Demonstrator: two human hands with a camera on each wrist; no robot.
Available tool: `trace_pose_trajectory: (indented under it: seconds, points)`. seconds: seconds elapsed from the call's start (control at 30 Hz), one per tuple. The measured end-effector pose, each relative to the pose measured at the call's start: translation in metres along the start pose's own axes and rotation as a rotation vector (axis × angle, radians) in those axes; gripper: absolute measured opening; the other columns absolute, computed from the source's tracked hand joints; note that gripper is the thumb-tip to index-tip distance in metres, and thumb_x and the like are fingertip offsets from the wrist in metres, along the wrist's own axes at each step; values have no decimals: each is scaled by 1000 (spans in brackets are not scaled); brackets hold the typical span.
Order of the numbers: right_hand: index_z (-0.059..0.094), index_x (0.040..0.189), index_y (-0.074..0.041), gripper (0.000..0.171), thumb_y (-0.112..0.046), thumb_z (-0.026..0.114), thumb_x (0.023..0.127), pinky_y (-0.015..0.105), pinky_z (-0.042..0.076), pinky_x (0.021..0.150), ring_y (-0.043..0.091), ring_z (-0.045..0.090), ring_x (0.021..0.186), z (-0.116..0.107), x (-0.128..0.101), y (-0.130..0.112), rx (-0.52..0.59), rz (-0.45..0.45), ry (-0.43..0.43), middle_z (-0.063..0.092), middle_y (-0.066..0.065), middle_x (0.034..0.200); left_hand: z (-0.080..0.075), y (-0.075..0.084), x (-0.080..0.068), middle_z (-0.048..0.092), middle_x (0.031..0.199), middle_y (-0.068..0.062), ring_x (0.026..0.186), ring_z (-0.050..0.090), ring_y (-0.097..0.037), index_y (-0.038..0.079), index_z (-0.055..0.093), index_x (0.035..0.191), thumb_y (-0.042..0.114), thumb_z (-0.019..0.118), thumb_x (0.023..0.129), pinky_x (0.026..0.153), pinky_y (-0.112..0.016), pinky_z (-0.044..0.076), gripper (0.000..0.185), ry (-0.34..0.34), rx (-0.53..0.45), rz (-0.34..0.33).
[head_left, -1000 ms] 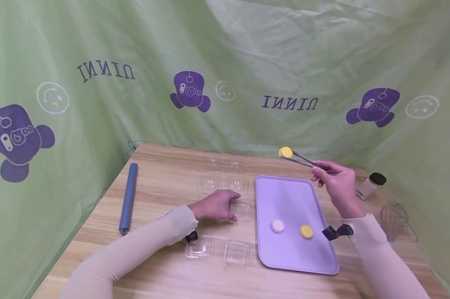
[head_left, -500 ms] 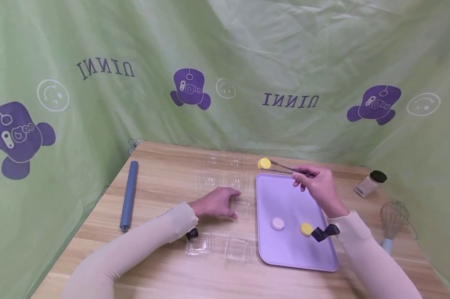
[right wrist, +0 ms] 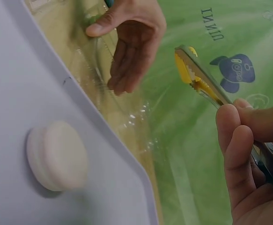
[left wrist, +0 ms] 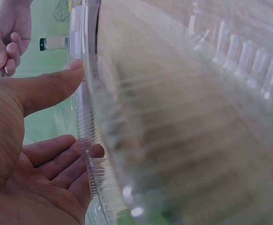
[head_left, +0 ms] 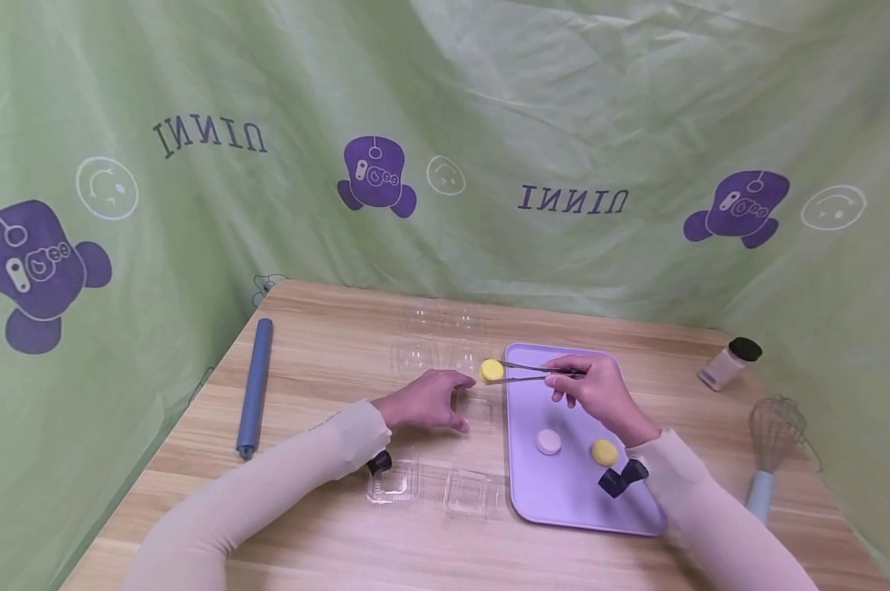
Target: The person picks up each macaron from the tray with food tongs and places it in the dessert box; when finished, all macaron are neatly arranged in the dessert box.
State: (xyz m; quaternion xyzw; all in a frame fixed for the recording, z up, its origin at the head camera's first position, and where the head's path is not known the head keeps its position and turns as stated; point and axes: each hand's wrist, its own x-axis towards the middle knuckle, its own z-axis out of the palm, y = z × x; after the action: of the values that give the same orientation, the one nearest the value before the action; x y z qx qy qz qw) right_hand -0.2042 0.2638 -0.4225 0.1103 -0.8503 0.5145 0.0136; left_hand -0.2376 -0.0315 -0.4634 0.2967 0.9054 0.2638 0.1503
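Note:
My right hand holds a pair of metal tongs. A yellow macaron is gripped at their tips, above the tray's left edge and close to my left fingers. My left hand stays spread, thumb and fingers at the rim of a clear plastic container; in the left wrist view the thumb and fingertips lie along the container's ribbed edge. On the purple tray lie a pale pink macaron and another yellow macaron.
More clear containers stand nearer me, with domed clear pieces behind. A blue rolling pin lies at the left. At the right are a tilted black-lidded jar and a whisk. Green cloth hangs behind the table.
My right hand has moved left and down with the tongs, bringing the yellow macaron from above the tray's far edge to beside my left hand. The left hand has stayed put.

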Motion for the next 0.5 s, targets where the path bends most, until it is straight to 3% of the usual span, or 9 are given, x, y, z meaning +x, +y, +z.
trace_pose_trajectory:
  seconds: [0.27, 0.5]
  points:
    - [76, 108, 1, 26, -14, 79, 87, 25, 48, 45, 12, 59, 52, 12, -2, 4, -75, 64, -85, 70, 9, 65, 1, -2, 0, 60, 146, -9, 136, 55, -28, 8, 51, 147, 29, 91, 71, 120, -45, 43, 88, 4, -8, 2]
    - [76, 107, 0, 25, -14, 79, 86, 21, 45, 45, 19, 60, 53, 20, 2, 10, -151, 55, -159, 71, 19, 68, 0, 0, -1, 58, 149, -8, 139, 53, -28, 10, 49, 148, 31, 90, 72, 122, -45, 41, 89, -6, -10, -3]
